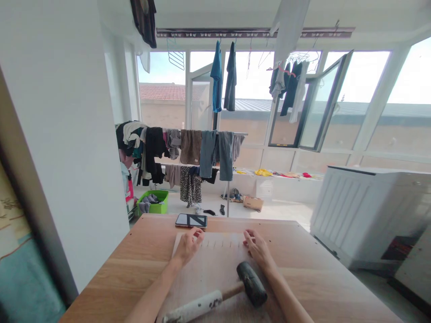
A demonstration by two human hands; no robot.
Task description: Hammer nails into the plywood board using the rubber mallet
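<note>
A pale wooden board lies on the wooden table, with a row of several small nails standing near its far edge. My left hand rests on the board at the left end of the row, fingers curled and pinched together. My right hand rests at the right end of the row, fingers bent down onto the board. What either hand pinches is too small to see. A black-headed rubber mallet with a white-wrapped handle lies on the board between my forearms, touched by neither hand.
A phone lies face up at the table's far edge. Beyond stand a drying rack hung with clothes, a green basket and a white cabinet at right. A white wall is close on the left.
</note>
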